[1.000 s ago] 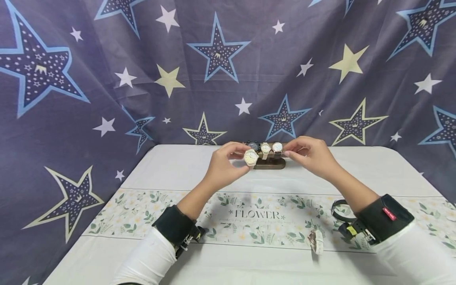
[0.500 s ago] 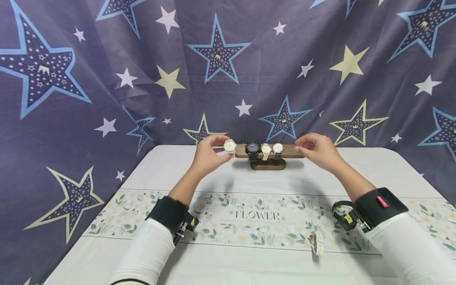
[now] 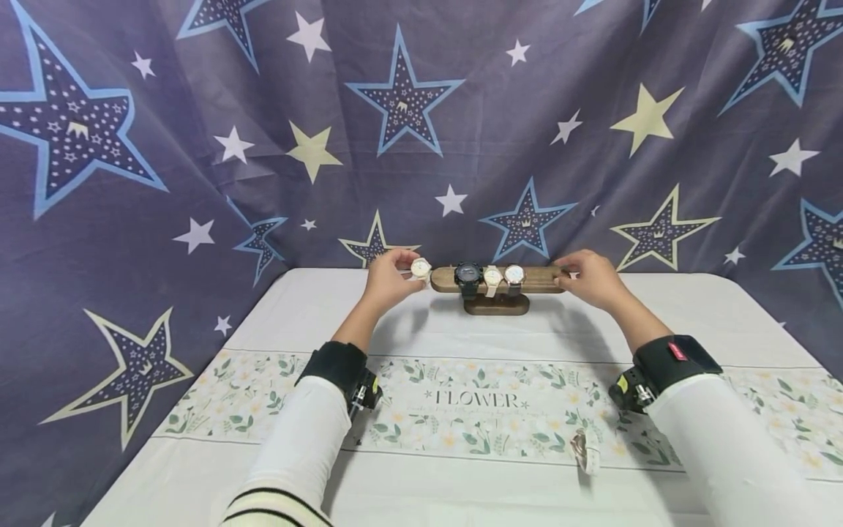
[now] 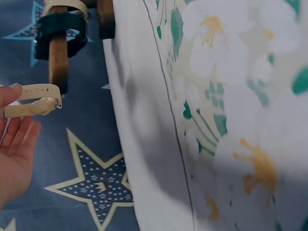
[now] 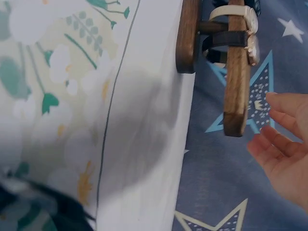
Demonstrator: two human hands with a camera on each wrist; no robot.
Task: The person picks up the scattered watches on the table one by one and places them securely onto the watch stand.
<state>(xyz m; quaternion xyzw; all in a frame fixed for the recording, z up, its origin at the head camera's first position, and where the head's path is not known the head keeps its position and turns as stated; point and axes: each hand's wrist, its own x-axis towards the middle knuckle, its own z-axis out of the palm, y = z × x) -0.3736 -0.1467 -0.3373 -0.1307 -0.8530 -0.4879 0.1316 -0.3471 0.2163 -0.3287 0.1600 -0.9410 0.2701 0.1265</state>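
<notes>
A wooden watch stand (image 3: 497,301) stands at the table's far edge, and its bar (image 3: 540,277) carries a black watch (image 3: 468,274), a cream watch (image 3: 492,277) and a rose-rimmed watch (image 3: 514,275). My left hand (image 3: 403,272) pinches a cream-strapped watch (image 3: 421,268) right at the bar's left end. In the left wrist view its strap loop (image 4: 33,98) sits just below the bar end (image 4: 57,72). My right hand (image 3: 579,274) is at the bar's right end. The right wrist view shows its fingers (image 5: 284,139) relaxed, a little apart from the bar tip (image 5: 236,120).
A white-strapped watch (image 3: 585,446) lies near the front right of the flower-printed table runner (image 3: 474,399). The white table (image 3: 691,307) backs onto a star-patterned curtain (image 3: 421,146), which hangs close behind the stand.
My left hand carried the cream-strapped watch from in front of the stand out to the bar's left end. My right hand moved to the bar's right end.
</notes>
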